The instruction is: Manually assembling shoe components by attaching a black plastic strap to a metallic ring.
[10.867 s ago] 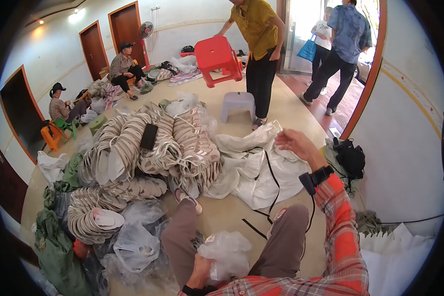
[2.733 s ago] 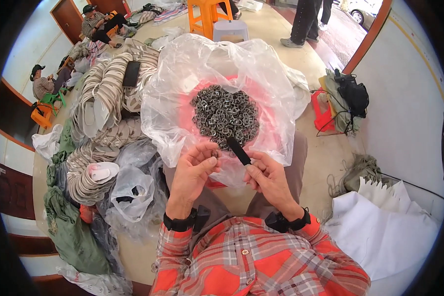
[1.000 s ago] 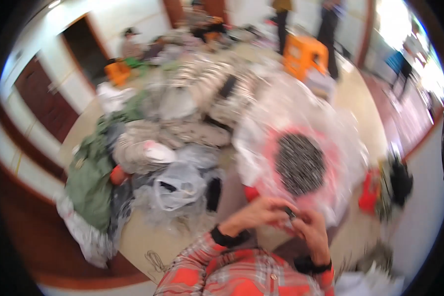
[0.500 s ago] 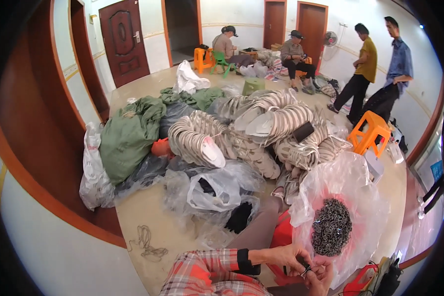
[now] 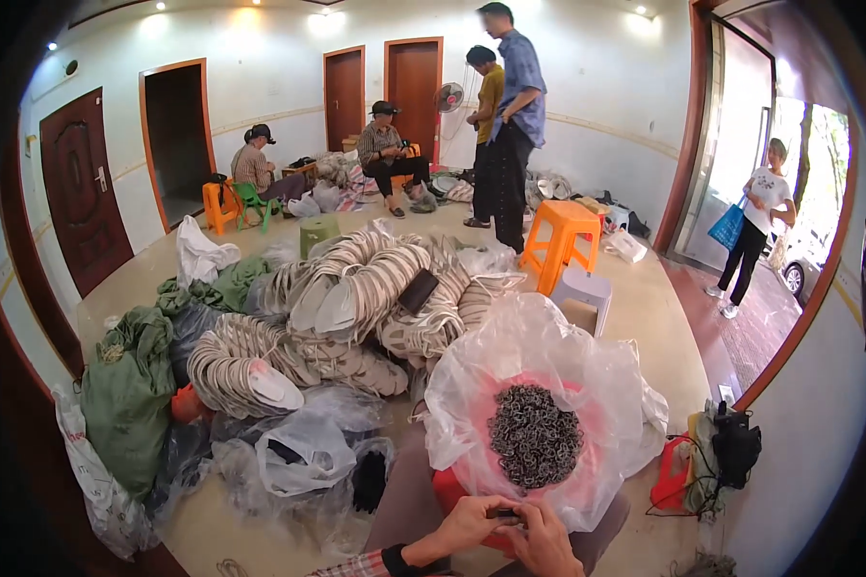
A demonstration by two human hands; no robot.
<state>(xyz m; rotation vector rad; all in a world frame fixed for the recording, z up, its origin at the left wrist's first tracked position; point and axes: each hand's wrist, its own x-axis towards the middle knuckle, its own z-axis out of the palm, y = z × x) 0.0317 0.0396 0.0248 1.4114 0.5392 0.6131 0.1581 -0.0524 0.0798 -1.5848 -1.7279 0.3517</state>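
Note:
Close in front of me, at the lower middle, my left hand and my right hand meet. Both sets of fingers are closed around a small dark piece; its exact kind is too small to make out. Just beyond my fingertips lies a heap of small dark metal rings or buckles. It rests in a clear plastic bag spread over a red-pink container, whose rim is mostly hidden under the plastic.
Bundled stacks of beige shoe-shaped pieces pile up ahead, with a dark phone-like block on top. Green sacks stand left. An orange stool and a pale stool are beyond the bag. Several people sit or stand farther off.
My view has turned right and up, bringing in the doorway and a person with a blue bag. My hands stay together at the dark piece.

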